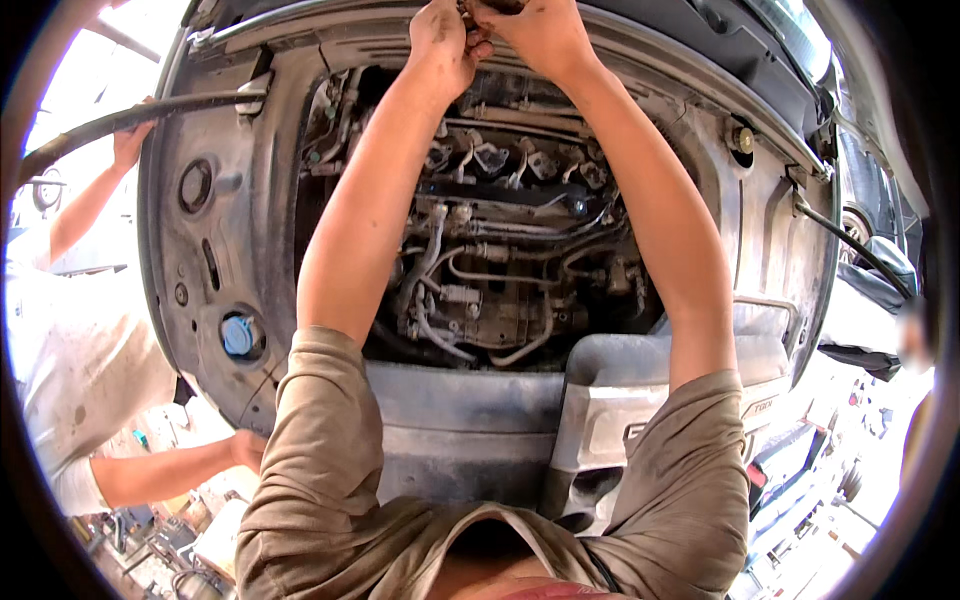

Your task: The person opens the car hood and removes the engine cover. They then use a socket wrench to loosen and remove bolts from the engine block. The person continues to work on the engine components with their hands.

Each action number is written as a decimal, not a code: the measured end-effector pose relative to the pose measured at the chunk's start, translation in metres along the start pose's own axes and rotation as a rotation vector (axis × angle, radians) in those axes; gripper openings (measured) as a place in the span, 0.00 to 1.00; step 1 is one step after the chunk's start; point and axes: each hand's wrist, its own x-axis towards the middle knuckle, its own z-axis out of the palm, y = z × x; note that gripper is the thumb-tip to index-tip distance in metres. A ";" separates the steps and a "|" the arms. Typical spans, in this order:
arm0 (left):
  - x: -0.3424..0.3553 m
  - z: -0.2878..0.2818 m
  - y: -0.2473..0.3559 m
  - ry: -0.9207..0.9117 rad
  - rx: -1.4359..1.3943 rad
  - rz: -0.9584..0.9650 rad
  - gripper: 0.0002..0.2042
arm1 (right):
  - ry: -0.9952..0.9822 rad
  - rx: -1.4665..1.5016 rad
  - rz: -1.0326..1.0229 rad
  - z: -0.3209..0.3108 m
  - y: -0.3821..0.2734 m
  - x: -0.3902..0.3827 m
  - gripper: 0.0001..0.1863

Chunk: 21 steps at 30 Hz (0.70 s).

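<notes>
Both forearms reach up over an open engine bay to its far edge. My left hand has curled fingers at something small and dark at the top rim of the view. My right hand is beside it, fingers closed round a dark item that is too cropped to identify. Below them lies the exposed engine, with pipes, hoses and fittings, partly hidden by my arms. A blue cap sits on the bay's left panel. A grey plastic cover lies at the lower right, behind my right sleeve.
A co-worker in a pale shirt stands at the left, one hand near a black strut, the other at the bay's side. Another strut slants at the right, where a blurred person appears. Cluttered equipment lies lower left.
</notes>
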 end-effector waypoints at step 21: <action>-0.198 -0.092 -0.050 0.507 -0.231 -0.099 0.12 | -0.328 -0.824 -0.020 0.071 0.171 -0.072 0.16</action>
